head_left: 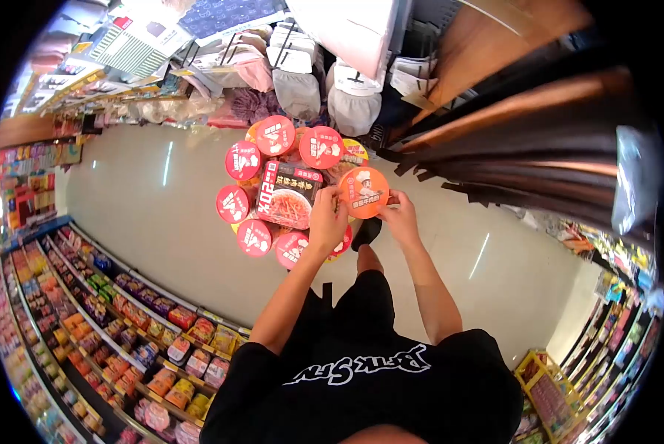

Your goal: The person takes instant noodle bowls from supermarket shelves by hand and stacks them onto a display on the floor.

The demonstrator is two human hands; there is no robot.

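Observation:
An orange-lidded instant noodle cup (363, 192) is between my two hands, at the right side of a round display of stacked cups. My left hand (327, 220) is closed with its fingertips at the cup's left edge. On the lower right rim, the fingers of my right hand (399, 220) pinch the same cup. Red-lidded noodle cups, such as this one (275, 135), ring a dark boxed meal (287, 195) with a noodle picture and "20%" on it. The lower layers of the display are mostly hidden.
Shelves of packaged snacks (125, 318) line the lower left. Hanging packs of socks or gloves (296, 81) are at the top. Dark hanging strips (524, 155) fill the upper right, and a yellow-framed rack (550, 392) stands at lower right. The pale floor (450, 251) surrounds the display.

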